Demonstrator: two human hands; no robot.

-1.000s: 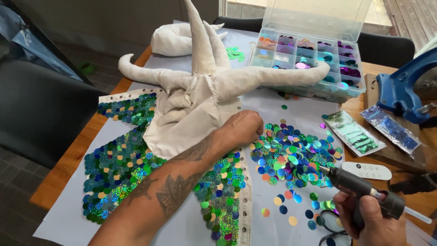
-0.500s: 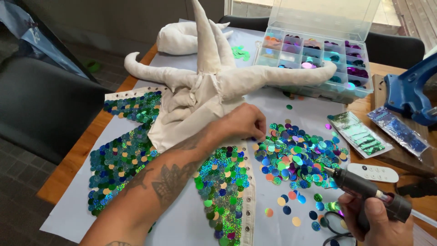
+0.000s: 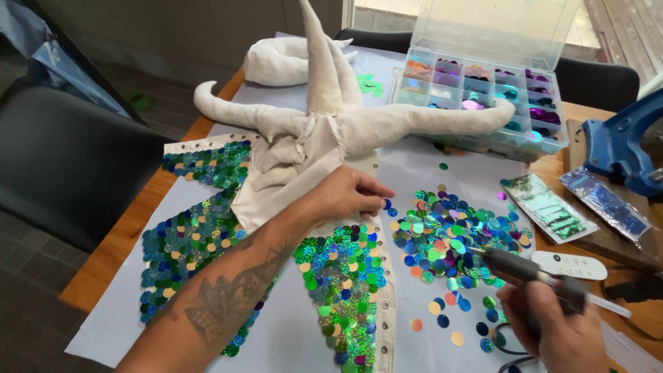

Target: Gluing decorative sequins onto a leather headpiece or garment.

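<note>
On the left half of the paper-covered table [image 3: 290, 338], a cream cloth piece with long stuffed horns [image 3: 311, 131] lies spread out, and that piece is the thing to steer by. Left of it and below it, two panels of overlapping sequins [image 3: 193, 235] in green, blue and gold fan out, the nearer one running down along a cream strip punched with holes [image 3: 384, 324].

The left hand [image 3: 345, 195] comes in over the lower right edge of the cloth piece, forearm laid across the sequinned panels. Its palm rests on the fabric, fingers loosely curled with the tips pressing at the edge, just beside the loose sequins; it grips nothing that I can see.

Right of the cloth piece sits a scattered heap of loose sequins [image 3: 449, 231], blue, green, orange and gold. Behind that heap, past the tip of the longest horn, a clear compartment box [image 3: 483, 97] stands with its lid up, sequins sorted by colour inside.

Further right, the right hand [image 3: 552, 331] is closed around the grip of a dark glue gun [image 3: 521, 271], whose nozzle points left at the near edge of the heap, perhaps touching it. Beyond it lie a white remote [image 3: 572, 264], two clear sequin packets [image 3: 549, 207] and a blue press tool [image 3: 621, 148].
</note>
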